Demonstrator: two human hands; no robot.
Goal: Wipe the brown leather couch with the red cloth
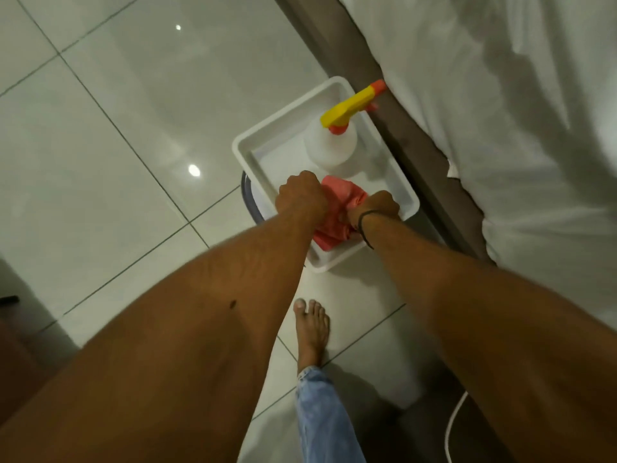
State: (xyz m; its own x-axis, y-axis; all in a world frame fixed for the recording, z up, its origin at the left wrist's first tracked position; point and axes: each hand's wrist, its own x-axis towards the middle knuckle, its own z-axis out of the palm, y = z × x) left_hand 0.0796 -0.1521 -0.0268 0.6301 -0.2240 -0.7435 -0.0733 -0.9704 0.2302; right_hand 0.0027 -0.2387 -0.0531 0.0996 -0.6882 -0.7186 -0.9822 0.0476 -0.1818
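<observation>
The red cloth (337,195) lies bunched in a white rectangular tray (253,158) that sits on a low stool. Both my hands are down in the tray and closed on the cloth: my left hand (302,198) grips its left side, my right hand (379,207) grips its right side. A thin black band circles my right wrist. Part of the cloth is hidden under my hands. A brown strip (400,128) runs beside the tray; whether it belongs to the couch I cannot tell.
A white spray bottle (330,145) with a yellow and orange trigger stands at the tray's far end. White fabric (500,111) covers the surface at the right. My bare foot (312,325) stands on glossy white floor tiles (117,128).
</observation>
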